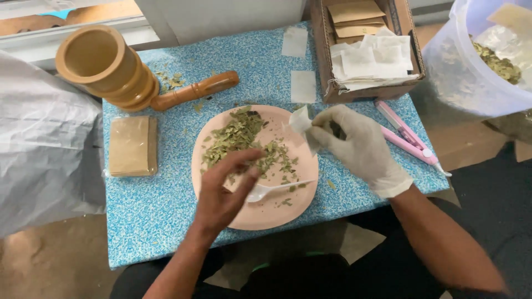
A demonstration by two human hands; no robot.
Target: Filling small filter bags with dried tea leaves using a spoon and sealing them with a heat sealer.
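Observation:
A pink plate [277, 213] on a blue speckled board holds a heap of dried green leaves [239, 135]. My bare left hand [224, 191] hovers over the plate, fingers pinched together on some leaves. A white plastic spoon [277, 190] lies on the plate just right of that hand. My right hand [360, 147], in a white glove, holds a small white paper sachet [300, 120] over the plate's upper right edge.
A wooden mortar [105, 66] and pestle [194, 91] stand at the back left, a flat brown packet [132, 145] below them. A cardboard box [368, 50] of white sachets and brown envelopes sits behind. A pink sealer tool [407, 135] lies right. A clear tub [476, 55] holds more leaves.

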